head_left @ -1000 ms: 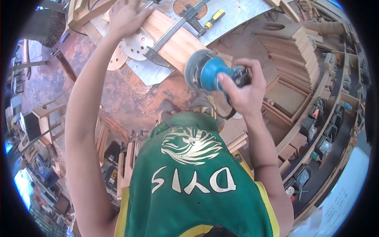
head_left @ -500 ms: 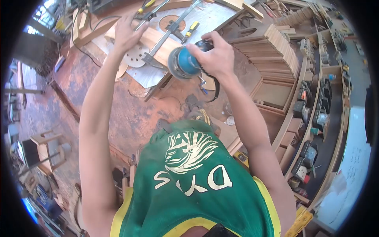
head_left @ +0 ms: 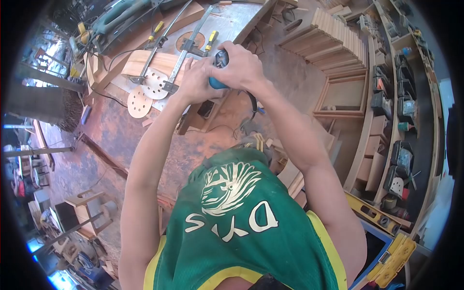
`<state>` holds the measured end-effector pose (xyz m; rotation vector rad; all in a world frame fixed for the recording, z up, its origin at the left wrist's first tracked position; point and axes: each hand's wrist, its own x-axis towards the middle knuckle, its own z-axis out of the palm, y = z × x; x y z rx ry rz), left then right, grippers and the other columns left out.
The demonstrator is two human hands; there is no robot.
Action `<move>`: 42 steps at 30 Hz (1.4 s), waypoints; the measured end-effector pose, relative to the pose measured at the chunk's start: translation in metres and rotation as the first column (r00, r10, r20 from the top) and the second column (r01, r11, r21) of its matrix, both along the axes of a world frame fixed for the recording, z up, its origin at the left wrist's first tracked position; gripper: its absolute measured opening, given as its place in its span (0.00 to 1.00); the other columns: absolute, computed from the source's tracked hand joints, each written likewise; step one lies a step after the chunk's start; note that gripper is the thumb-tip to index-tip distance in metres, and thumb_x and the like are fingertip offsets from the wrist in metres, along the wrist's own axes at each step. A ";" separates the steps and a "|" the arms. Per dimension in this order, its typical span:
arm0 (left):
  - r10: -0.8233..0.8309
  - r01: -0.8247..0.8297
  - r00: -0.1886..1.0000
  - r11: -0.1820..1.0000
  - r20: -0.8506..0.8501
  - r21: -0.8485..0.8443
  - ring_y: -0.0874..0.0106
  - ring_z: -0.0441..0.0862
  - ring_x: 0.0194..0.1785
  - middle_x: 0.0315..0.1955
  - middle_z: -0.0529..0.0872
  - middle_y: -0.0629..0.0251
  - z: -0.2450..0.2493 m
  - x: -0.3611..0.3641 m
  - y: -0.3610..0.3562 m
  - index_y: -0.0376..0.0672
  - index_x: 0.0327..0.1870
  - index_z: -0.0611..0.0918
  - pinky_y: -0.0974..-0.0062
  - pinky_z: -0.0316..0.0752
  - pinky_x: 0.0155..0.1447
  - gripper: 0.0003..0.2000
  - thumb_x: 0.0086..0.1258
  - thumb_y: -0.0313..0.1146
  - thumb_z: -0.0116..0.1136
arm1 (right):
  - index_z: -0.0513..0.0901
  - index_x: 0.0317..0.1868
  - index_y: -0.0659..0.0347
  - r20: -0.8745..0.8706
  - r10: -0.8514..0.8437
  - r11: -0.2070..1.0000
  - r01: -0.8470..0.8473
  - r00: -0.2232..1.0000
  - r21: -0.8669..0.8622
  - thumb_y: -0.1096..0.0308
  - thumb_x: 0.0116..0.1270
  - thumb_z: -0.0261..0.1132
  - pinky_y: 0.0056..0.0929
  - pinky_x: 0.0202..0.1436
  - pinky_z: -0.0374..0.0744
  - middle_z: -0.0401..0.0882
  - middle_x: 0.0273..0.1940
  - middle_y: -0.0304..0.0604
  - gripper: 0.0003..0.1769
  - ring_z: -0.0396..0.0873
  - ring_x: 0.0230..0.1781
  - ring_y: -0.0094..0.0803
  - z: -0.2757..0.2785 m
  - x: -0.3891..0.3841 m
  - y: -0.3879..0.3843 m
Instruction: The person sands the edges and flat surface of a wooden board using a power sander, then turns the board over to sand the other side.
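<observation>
A blue power sander (head_left: 218,82) is mostly hidden between my two hands, near the right end of a pale wooden piece (head_left: 162,62). My right hand (head_left: 241,67) is wrapped round the sander's top. Against its left side, my left hand (head_left: 197,79) has its fingers pressed on the tool. Two bar clamps cross the wood, and the nearer clamp (head_left: 182,58) is just left of my left hand. Round sanding discs with holes, a white one (head_left: 155,84) and a tan one (head_left: 139,102), lie below the wood's edge.
Yellow-handled clamp grips (head_left: 210,39) stick up behind my hands. A stack of wooden slats (head_left: 333,38) and wooden frames (head_left: 341,94) stand to the right, beside shelves of tools. A black cord (head_left: 108,95) runs at the left. A yellow level (head_left: 372,212) lies lower right.
My left hand has come off the clamp area at the upper left and moved right and down onto the sander. The sander and my right hand have shifted slightly left. The whole view has turned.
</observation>
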<state>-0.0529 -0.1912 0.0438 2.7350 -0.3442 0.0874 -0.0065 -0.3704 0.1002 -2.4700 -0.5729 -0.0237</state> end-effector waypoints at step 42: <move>0.637 -0.708 0.702 0.672 0.319 0.216 0.49 0.73 0.80 0.77 0.79 0.59 -0.041 0.038 0.126 0.46 0.78 0.78 0.51 0.66 0.82 0.36 0.76 0.59 0.54 | 0.79 0.60 0.52 -0.155 0.078 0.979 -0.046 0.985 0.199 0.57 0.59 0.78 0.51 0.55 0.82 0.79 0.50 0.51 0.30 0.84 0.52 0.54 -0.044 -0.065 -0.078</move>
